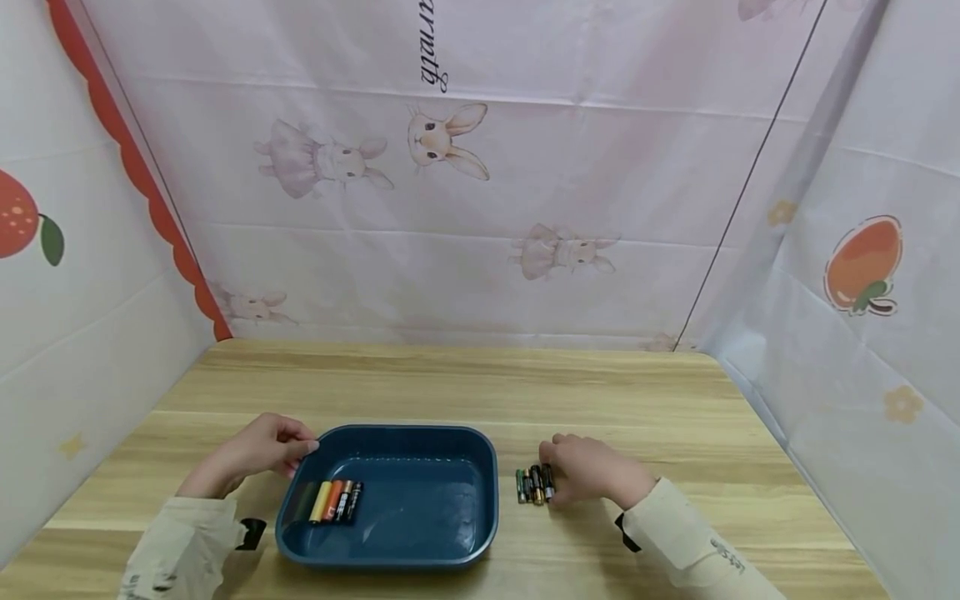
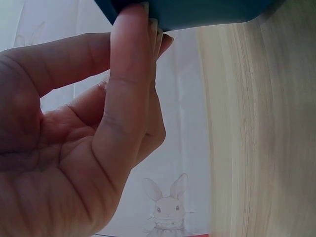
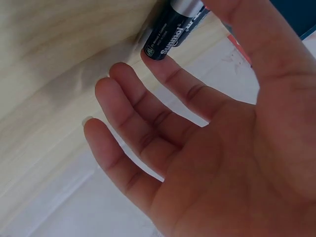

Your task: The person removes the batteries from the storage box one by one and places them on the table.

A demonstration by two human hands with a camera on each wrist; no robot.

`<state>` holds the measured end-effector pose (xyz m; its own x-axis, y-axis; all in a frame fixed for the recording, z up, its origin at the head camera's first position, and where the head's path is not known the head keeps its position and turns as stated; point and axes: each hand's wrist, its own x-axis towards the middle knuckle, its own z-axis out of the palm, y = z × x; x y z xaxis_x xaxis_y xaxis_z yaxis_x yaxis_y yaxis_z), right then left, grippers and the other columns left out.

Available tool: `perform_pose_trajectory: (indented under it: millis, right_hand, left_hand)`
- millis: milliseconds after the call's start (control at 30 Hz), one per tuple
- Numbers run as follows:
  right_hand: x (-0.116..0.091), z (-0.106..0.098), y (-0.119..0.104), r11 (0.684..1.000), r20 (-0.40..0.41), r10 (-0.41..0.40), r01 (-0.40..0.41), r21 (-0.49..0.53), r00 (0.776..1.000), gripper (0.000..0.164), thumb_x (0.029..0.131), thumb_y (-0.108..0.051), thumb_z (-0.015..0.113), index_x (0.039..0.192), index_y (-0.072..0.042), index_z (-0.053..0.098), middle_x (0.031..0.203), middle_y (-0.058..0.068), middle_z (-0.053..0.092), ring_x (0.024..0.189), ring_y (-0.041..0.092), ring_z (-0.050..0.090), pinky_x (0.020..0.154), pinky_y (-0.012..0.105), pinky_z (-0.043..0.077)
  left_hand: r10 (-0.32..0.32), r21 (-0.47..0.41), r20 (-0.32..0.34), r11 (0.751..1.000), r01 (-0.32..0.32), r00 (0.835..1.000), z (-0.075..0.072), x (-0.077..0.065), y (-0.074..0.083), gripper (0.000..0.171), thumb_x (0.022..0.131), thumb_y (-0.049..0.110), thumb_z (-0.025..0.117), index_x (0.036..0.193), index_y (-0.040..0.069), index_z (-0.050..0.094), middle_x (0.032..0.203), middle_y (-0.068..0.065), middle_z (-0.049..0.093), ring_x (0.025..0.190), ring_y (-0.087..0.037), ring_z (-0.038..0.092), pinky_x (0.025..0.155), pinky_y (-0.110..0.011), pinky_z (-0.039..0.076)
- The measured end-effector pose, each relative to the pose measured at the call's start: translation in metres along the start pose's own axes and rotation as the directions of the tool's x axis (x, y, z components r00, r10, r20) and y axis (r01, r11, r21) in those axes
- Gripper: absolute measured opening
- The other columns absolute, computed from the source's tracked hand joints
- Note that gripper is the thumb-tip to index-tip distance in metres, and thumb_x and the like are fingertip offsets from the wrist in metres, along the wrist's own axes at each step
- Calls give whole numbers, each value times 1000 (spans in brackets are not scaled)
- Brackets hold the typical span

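Left hand: fingers pinch far-left rim of blue tray | right hand: thumb, forefinger grip rightmost loose battery | battery row: inside tray, left

A pale wood table stands before me, backed by pinkish cloth printed with rabbits, flanked by white, fruit-printed cloths.
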<state>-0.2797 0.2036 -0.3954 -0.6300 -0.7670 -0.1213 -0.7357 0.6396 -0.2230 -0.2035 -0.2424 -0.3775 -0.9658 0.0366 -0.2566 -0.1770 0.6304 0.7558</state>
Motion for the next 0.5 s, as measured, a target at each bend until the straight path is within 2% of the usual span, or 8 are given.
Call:
perform_pose_trajectory:
  millis: [500]
  right_hand:
    - [-3, -4, -4, 1000, 21, -4, 3, 25, 1000, 39, 71, -20, 84, 100, -9, 60, 85, 0, 54, 71, 9, 41, 63, 27, 42]
  left_hand:
    - [-3, 9, -3, 1000, 3, 1000, 0, -1, 1, 15, 96, 6, 57, 98, -4, 67, 74, -6, 61, 63, -18, 58, 62, -36, 57]
